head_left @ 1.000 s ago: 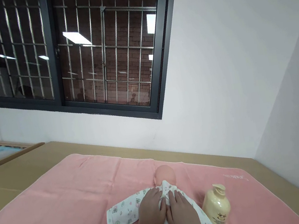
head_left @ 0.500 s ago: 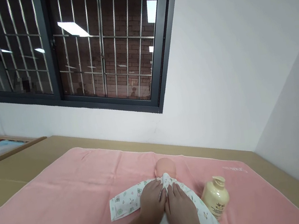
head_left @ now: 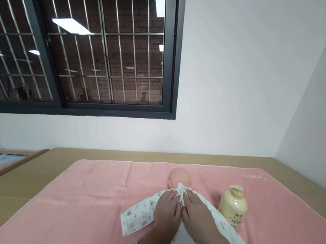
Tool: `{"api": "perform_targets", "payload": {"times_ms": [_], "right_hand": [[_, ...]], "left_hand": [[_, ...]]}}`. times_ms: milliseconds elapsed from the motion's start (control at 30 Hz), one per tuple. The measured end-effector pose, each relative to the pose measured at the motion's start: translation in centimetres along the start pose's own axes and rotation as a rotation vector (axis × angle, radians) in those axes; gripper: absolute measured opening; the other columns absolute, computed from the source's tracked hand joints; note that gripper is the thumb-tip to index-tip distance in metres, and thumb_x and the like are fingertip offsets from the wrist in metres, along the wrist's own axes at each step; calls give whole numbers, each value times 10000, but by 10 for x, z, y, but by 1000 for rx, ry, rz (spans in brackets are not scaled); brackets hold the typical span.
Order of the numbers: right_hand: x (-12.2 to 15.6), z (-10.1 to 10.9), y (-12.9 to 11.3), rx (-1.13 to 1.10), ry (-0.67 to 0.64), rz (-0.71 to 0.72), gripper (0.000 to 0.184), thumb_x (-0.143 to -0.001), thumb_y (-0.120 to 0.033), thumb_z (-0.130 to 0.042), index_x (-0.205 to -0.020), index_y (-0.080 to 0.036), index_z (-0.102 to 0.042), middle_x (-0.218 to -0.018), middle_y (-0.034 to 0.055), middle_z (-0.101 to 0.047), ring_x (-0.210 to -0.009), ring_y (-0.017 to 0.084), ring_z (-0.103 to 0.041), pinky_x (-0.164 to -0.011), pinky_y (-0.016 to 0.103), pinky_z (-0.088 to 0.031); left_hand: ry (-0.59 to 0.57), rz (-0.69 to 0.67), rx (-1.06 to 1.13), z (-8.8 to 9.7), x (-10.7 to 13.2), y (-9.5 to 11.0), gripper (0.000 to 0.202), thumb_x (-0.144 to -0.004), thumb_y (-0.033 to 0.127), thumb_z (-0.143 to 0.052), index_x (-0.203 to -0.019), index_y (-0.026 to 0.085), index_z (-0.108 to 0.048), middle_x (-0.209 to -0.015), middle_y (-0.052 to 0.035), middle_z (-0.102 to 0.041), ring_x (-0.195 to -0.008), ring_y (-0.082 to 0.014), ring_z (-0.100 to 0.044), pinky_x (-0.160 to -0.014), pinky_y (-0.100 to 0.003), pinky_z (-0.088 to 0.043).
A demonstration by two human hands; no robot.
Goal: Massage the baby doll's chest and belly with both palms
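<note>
A baby doll (head_left: 179,177) lies on its back on a pink towel (head_left: 73,218), dressed in a white printed garment (head_left: 135,219) whose left sleeve stretches out toward the left. My left hand (head_left: 167,216) rests on the doll's chest with its fingers pinched on the cloth at the collar. My right hand (head_left: 198,217) lies beside it, fingertips also gripping the cloth just under the doll's chin. A bangle sits on my left wrist.
A cream lotion bottle (head_left: 234,208) lies on the towel right of the doll. The towel covers a tan table (head_left: 20,181) set against a white wall. A barred dark window (head_left: 84,56) is above. A wooden edge shows at far left.
My two hands have shifted slightly up the doll's chest toward the collar. The camera has tipped a little, showing more of my forearms and the garment.
</note>
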State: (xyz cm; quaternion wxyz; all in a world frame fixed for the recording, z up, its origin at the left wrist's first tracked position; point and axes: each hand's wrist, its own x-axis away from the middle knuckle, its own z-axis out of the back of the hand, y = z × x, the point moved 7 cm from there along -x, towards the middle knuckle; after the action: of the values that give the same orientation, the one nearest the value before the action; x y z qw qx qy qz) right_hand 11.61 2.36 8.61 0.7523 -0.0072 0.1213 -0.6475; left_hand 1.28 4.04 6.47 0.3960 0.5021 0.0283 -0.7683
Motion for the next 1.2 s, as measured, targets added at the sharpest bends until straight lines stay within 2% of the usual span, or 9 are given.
{"api": "perform_targets", "payload": {"times_ms": [133, 267, 400, 467, 600, 733, 867, 1000, 1200], "right_hand": [[7, 3, 2, 8, -26, -60, 538, -895, -227, -337, -1392, -79, -483, -1441, 142, -461, -1358, 269, -389, -1152, 401, -230], [-2, 0, 19, -81, -40, -108, 601, -895, -309, -360, -1441, -61, -403, -1502, 130, -372, -1418, 262, -285, -1167, 396, -219], [-8, -5, 19, -100, -12, -57, 610, -894, -291, -355, -1472, -95, -355, -1538, 98, -308, -1443, 250, -226, -1188, 418, -166], [-5, -5, 13, -76, 13, -23, 581, -906, -269, -331, -1462, -108, -381, -1530, 90, -327, -1435, 245, -250, -1187, 411, -176], [5, -1, 4, -19, 50, -6, 522, -934, -249, -292, -1398, -108, -484, -1463, 111, -436, -1374, 243, -375, -1155, 376, -257], [6, 1, 10, -25, 26, -95, 512, -933, -304, -312, -1365, -129, -527, -1421, 106, -493, -1347, 243, -414, -1125, 368, -300], [1, -4, 20, -48, 34, -146, 598, -926, -370, -321, -1437, -75, -419, -1503, 123, -372, -1410, 269, -303, -1150, 393, -255], [-1, -10, 23, -69, 43, -134, 614, -932, -374, -297, -1472, -89, -358, -1546, 93, -293, -1436, 264, -242, -1169, 401, -210], [5, -4, 16, 14, 57, -138, 593, -941, -370, -302, -1437, -64, -413, -1476, 161, -407, -1398, 294, -318, -1149, 410, -229]], "left_hand": [[35, 70, -20, 5, 3, -1, 279, -916, 232, -411, -961, 208, -686, -1034, -84, -700, -1001, -218, -635, -912, -428, -535], [-26, 110, -66, -4, 3, -11, 332, -914, 268, -424, -1156, 167, -627, -1177, -111, -662, -1121, -244, -590, -987, -467, -493], [-133, 45, -63, -15, 1, -14, 393, -923, 288, -421, -1275, 176, -556, -1289, -98, -613, -1199, -235, -554, -1052, -486, -441], [-143, -2, -45, -15, 0, -10, 384, -923, 278, -415, -1264, 181, -564, -1286, -94, -617, -1193, -225, -563, -1047, -472, -450], [-57, -22, -34, -6, 1, -2, 330, -907, 237, -408, -1137, 189, -641, -1184, -100, -665, -1121, -224, -602, -1004, -448, -489], [-77, 22, -34, -7, 2, -3, 323, -900, 232, -423, -1128, 188, -647, -1174, -95, -666, -1115, -229, -597, -1000, -456, -489], [-91, 115, -66, -10, 4, -13, 375, -897, 274, -445, -1218, 158, -599, -1250, -114, -631, -1174, -256, -565, -1025, -493, -461], [-118, 185, -52, -12, 4, -18, 391, -896, 291, -446, -1240, 171, -588, -1286, -104, -614, -1206, -258, -548, -1051, -494, -435], [-106, 212, -40, -8, 6, -16, 396, -897, 315, -443, -1236, 178, -596, -1276, -105, -620, -1202, -264, -548, -1053, -492, -427]]}}
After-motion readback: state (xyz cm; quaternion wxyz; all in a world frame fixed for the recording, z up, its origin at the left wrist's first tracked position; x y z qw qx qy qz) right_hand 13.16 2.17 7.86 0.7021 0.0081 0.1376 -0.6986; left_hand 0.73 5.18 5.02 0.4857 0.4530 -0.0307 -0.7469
